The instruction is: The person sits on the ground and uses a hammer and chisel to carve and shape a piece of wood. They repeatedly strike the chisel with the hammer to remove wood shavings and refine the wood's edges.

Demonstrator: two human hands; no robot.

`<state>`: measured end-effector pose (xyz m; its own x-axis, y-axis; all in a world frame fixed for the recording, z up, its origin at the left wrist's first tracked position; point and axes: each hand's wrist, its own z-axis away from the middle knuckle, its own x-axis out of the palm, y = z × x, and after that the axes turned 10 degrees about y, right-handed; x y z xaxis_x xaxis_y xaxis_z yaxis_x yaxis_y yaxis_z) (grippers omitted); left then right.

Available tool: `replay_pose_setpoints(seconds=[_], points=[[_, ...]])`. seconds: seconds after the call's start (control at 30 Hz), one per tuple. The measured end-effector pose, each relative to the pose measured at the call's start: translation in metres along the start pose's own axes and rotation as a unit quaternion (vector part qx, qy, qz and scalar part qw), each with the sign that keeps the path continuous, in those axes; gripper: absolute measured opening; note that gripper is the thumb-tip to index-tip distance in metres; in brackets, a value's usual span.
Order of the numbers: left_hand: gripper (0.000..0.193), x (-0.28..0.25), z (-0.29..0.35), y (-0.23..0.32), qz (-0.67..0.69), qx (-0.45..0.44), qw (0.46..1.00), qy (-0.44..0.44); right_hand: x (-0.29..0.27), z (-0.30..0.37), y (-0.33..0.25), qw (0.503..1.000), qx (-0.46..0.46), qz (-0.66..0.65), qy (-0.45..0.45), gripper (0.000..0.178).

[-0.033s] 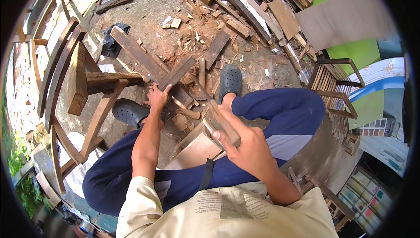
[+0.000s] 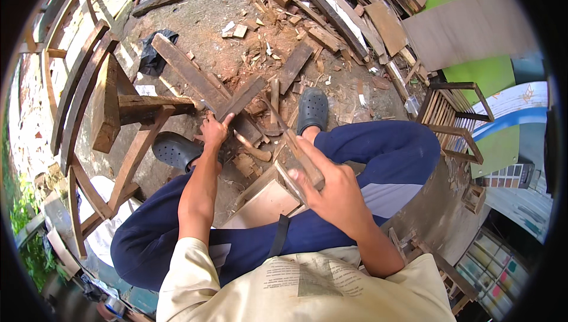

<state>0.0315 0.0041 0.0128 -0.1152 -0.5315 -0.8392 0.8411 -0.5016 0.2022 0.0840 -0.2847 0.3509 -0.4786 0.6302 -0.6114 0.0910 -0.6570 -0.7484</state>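
Note:
My left hand [image 2: 214, 130] grips the near end of a dark, weathered plank [image 2: 239, 100] that lies on the dirt among other offcuts. My right hand [image 2: 331, 192] is closed around a short pale wooden bar [image 2: 299, 156], held slanted above my knees. Whether that bar is a tool handle I cannot tell. A curved wooden piece [image 2: 255, 149] lies between the two hands. A light plywood board [image 2: 266, 204] rests between my legs, which are in blue trousers. My feet in dark clogs [image 2: 312, 109] stand beside the planks.
A rough wooden stool frame [image 2: 109, 109] stands at the left, with a long plank [image 2: 183, 68] beside it. Stacked boards and scraps [image 2: 337, 8] fill the far ground. A black bag [image 2: 152, 56] lies on the dirt. A slatted wooden frame [image 2: 452, 115] stands at the right.

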Motion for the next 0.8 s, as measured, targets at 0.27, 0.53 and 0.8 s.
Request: replay_pose_setpoints(seconds=[0.27, 0.53, 0.8], points=[[0.12, -0.004, -0.01, 0.007, 0.003, -0.017, 1.0, -0.016, 0.024, -0.041, 0.021, 1.0, 0.017, 0.017, 0.003, 0.051], [0.111, 0.01, -0.003, 0.02, 0.043, 0.059, 0.993, 0.096, 0.027, -0.027, 0.017, 0.997, 0.072, 0.016, -0.025, 0.049], [0.123, 0.0, -0.006, 0.032, 0.06, 0.034, 0.991, 0.113, 0.03, -0.026, 0.012, 0.999, -0.022, 0.045, 0.001, 0.052]])
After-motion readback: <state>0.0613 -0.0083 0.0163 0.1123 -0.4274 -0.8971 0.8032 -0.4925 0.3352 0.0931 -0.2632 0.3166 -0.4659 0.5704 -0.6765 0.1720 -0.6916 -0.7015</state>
